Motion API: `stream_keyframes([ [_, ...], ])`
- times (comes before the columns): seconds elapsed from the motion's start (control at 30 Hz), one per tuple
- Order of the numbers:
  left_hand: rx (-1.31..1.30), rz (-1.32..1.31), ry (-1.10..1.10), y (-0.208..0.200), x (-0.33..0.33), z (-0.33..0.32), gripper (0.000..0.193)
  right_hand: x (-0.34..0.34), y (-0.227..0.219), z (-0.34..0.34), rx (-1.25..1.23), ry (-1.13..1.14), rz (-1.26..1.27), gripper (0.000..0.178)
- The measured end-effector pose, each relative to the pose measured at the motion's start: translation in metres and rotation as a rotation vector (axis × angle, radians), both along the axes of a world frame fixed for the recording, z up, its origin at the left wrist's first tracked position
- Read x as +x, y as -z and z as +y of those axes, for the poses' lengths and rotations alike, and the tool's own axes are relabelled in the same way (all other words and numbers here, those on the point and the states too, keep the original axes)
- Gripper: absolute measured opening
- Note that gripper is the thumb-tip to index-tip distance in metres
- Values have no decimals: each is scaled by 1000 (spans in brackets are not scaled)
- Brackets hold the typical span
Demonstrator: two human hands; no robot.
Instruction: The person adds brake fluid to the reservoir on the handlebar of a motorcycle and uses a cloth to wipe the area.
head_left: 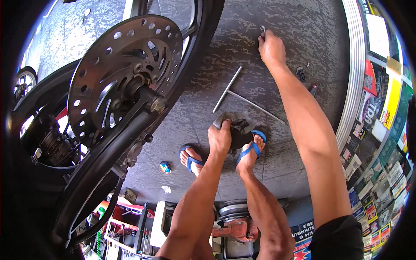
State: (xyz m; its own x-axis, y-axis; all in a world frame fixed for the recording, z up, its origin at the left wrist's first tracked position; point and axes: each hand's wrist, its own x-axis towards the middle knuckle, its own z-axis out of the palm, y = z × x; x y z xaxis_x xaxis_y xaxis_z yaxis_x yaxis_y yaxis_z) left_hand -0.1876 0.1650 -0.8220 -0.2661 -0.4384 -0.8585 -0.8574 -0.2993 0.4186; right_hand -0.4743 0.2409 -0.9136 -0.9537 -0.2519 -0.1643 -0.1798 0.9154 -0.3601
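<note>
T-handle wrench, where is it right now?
Head view: the T-handle wrench lies on the floor at centre, between the right hand above and the left hand below.

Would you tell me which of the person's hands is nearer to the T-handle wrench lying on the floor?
The left, narrowly. The left hand grips a dark part just below the T-handle wrench; the right hand reaches above it, fingers on a small metal piece.
</note>
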Motion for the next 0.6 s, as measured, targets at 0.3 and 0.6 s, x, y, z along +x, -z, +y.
stream_keyframes([
  [0.3,-78,-72,-77,-53,-49,28,37,42,-91,32,-402,163,-232,25],
  [0.6,61,13,99,-179,-58,55,110,162,-343,106,-812,728,-651,17],
])
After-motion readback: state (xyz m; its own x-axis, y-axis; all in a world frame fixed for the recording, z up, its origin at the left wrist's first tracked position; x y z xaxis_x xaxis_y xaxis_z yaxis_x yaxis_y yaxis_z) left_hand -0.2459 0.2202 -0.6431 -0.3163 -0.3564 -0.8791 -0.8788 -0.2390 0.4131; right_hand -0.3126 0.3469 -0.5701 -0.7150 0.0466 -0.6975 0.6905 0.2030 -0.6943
